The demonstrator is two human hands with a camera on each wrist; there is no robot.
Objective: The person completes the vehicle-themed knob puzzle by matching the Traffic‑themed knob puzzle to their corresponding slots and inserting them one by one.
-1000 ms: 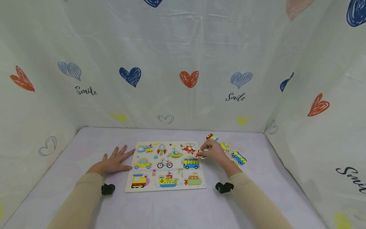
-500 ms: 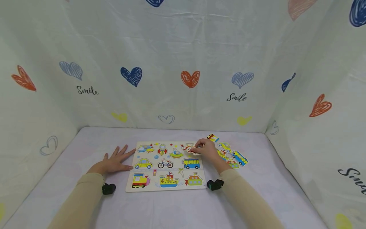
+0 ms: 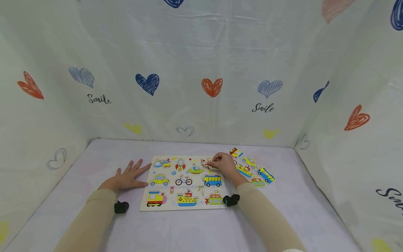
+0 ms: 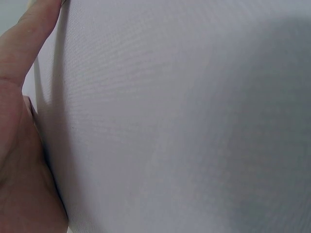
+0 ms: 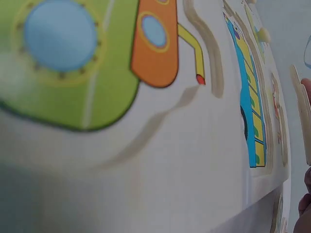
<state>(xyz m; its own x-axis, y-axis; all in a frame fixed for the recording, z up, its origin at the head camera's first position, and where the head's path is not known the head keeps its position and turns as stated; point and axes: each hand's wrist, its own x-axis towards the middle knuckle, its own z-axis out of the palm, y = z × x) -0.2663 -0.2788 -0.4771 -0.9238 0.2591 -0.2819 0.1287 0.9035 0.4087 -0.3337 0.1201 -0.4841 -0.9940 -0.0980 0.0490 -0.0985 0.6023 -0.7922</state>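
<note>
A wooden vehicle puzzle board (image 3: 148, 206) lies flat on the pale cloth. My right hand (image 3: 224, 162) pinches a red helicopter piece (image 3: 207, 163) and holds it over the board's top right slot. My left hand (image 3: 130, 175) lies flat with spread fingers on the cloth, its fingertips touching the board's left edge. In the left wrist view I see only that hand's thumb (image 4: 24, 43) on the cloth. The right wrist view shows the board close up, with its submarine picture (image 5: 87, 53) and bus piece (image 5: 250, 97).
Several loose vehicle pieces lie right of the board: a bus (image 3: 266, 175), a yellow car (image 3: 249, 162), a boat (image 3: 244, 170) and others. Cloth walls printed with hearts stand close on three sides. A black wrist camera (image 3: 231, 200) sits over the board's lower right corner.
My right hand has carried the helicopter piece leftward, from beside the board's right edge to over its top right slot. The left hand has stayed put.
</note>
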